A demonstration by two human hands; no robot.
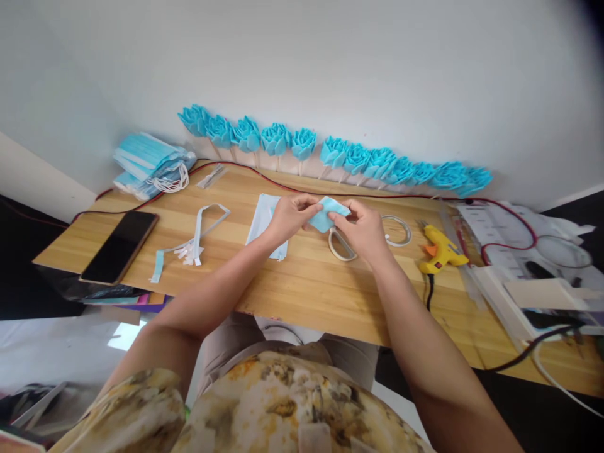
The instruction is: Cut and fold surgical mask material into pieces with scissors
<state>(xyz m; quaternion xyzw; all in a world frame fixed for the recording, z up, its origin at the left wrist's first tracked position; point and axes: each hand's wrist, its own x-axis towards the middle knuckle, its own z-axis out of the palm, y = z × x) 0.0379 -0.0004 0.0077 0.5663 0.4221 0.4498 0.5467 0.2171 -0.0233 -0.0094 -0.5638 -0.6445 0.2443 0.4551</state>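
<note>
Pale blue and soft-looking, a small sheet point(325, 217) is up between my hands, over the middle of the wooden table point(292, 289). My left hand point(295, 217) pinches its left side, thumb and forefinger together on it. My right hand point(364, 226) has the other side, thumb pressed on the face towards me; how the fingers behind lie, I cannot tell. Near my right hand is a looped handle point(344, 257), and beside my left wrist lies a flat, light-blue piece point(258, 224). Further left are white strips point(196, 244), a dark phone point(119, 247) and a pile of blue masks point(145, 156). To my right sits a yellow glue gun point(442, 250). Blue flowers point(276, 138) on pale stems line the table's back, against a plain white wall point(302, 56).
</note>
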